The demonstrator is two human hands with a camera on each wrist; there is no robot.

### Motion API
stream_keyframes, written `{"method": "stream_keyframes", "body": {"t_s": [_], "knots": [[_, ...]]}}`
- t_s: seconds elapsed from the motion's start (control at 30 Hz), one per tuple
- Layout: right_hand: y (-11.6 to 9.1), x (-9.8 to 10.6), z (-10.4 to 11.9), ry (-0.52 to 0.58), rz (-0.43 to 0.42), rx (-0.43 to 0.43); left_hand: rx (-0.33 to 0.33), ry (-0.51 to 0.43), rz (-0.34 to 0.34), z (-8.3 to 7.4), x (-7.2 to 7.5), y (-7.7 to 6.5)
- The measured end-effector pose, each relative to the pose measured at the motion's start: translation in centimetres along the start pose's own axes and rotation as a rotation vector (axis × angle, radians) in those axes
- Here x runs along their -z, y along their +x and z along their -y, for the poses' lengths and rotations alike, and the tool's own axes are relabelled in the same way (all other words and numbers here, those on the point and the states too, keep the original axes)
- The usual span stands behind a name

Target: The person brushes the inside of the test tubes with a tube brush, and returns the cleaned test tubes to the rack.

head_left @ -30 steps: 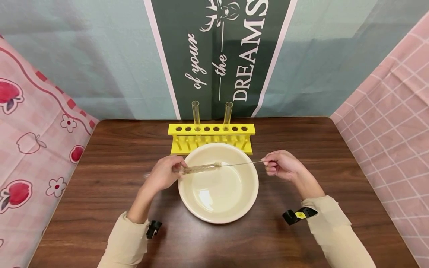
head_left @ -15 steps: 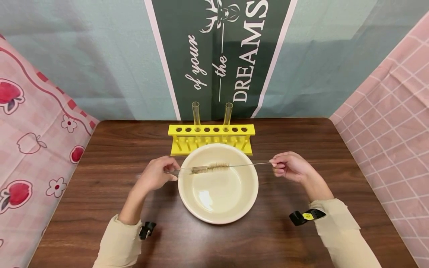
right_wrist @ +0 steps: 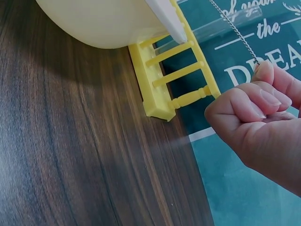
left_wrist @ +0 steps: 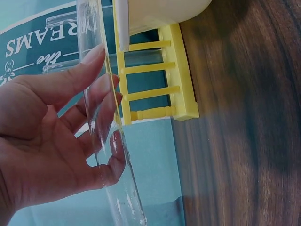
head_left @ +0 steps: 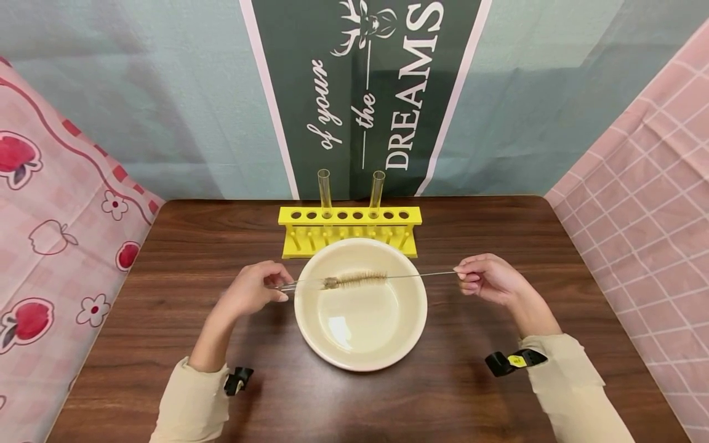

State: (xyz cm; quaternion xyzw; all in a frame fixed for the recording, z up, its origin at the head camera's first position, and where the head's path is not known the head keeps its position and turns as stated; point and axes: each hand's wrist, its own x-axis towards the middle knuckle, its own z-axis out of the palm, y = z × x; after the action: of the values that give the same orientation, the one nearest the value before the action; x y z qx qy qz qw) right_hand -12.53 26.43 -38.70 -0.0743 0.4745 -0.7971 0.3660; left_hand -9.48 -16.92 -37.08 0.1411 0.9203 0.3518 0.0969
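Observation:
My left hand (head_left: 257, 290) holds a clear glass test tube (left_wrist: 123, 197), thumb on one side and curled fingers on the other. The tube lies almost level, its mouth over the left part of a cream basin (head_left: 362, 329). Just at that mouth is the end of a test tube brush (head_left: 362, 279), whose pale bristles lie mostly outside the glass, above the basin. Beyond the basin's right rim my right hand (head_left: 492, 280) pinches the end of the brush's twisted wire handle (right_wrist: 237, 33) between thumb and forefinger, other fingers curled in.
Behind the basin stands a yellow test tube rack (head_left: 285, 216). Two test tubes, a left one (head_left: 325, 189) and a right one (head_left: 377, 191), stand upright in it. The dark wooden table (head_left: 354, 406) meets hanging cloths at its back and sides.
The hands have drawn apart, the left to the left and the right to the right. Bristles that were inside the test tube have come out of its mouth.

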Motion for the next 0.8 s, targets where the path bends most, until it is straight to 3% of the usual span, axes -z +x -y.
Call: {"method": "stream_keyframes", "body": {"t_s": [0.47,0.67,0.8], "knots": [[-1.0,1.4,-0.1,0.042,0.122,0.050,0.004,0.007,0.042,0.4,0.5,-0.2],[-1.0,1.3,-0.3,0.024,0.108,0.048,-0.007,0.012,0.042,0.2,0.4,-0.2],[-1.1,1.3,-0.4,-0.044,0.074,0.053,-0.006,0.007,0.052,0.2,0.3,-0.1]]}}
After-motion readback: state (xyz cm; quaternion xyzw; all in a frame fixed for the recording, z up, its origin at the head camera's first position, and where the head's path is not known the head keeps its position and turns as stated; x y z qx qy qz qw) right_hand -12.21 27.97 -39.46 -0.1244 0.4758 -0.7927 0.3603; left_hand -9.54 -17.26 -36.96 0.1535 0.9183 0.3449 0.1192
